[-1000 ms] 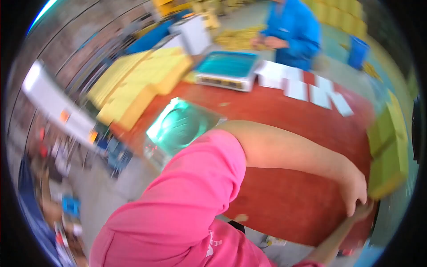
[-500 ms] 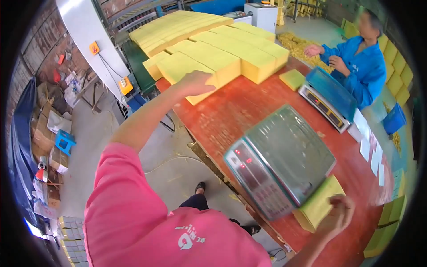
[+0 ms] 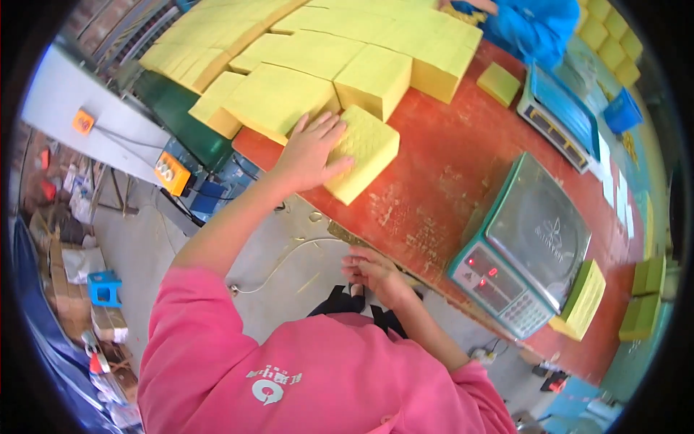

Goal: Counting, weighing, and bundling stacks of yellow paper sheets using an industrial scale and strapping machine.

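My left hand [image 3: 312, 153] is on a yellow paper stack [image 3: 370, 148] with a patterned top, at the near end of the rows on the red table. Its fingers lie along the stack's left side and the thumb reaches over the top. That stack sits askew, turned away from the long row of yellow paper blocks [image 3: 278, 94] behind it. My right hand [image 3: 376, 275] hovers off the table's near edge, fingers loosely bent and apart, with nothing in it. Another yellow paper stack [image 3: 584, 304] stands against the right side of the digital scale [image 3: 538, 231].
Farther back on the red table [image 3: 441, 166] are a second scale with a blue tray [image 3: 564, 108] and a small yellow block [image 3: 499, 83]. White paper slips [image 3: 614, 192] lie at the right. A person in blue [image 3: 528, 29] is across the table. Switch boxes [image 3: 172, 172] hang at left.
My right hand has left the stack beside the scale and come back toward my body. The yellow stack at my left hand now stands out from the row. My view has shifted.
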A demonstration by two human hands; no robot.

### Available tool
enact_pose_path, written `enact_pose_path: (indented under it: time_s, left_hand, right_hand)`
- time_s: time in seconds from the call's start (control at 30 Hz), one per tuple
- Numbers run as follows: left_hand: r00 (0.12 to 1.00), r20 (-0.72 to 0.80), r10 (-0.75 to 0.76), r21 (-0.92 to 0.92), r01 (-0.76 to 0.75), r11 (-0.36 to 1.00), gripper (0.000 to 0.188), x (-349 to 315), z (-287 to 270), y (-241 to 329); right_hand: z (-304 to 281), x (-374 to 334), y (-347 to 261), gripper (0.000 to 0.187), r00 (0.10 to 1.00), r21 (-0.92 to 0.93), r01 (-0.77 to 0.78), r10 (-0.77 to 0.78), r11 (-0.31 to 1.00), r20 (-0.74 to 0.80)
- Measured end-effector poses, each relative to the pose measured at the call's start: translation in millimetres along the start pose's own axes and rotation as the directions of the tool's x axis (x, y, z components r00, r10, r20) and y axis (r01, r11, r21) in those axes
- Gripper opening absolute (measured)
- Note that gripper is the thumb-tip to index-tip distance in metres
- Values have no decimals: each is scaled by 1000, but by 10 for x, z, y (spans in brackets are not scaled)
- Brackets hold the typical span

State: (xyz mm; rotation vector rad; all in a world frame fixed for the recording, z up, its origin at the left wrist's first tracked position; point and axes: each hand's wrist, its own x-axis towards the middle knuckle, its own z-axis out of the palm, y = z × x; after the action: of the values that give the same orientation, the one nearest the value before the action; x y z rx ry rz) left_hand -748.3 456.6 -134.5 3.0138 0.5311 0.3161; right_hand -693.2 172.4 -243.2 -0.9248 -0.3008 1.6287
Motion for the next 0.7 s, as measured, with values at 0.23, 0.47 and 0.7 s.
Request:
enact_pose_path:
  time_s: [0.23,0.47,0.7]
  left_hand:
    - [991,123,44,-319,-3,948,69,-881,-275,953]
    - [941,252,-227,-962,217,-168,53,-873,65,1425]
    - [901,399,170,-569,389,-725,47,225,185,2912]
  right_hand:
    - [265,-159,183,68,955,326,292,-293,899,-47]
    - [389,-1134,-579,86,635,-771,497,-772,398,11]
    - [158,-2193,-1579,77,109,-972,-169,-983,-163,145]
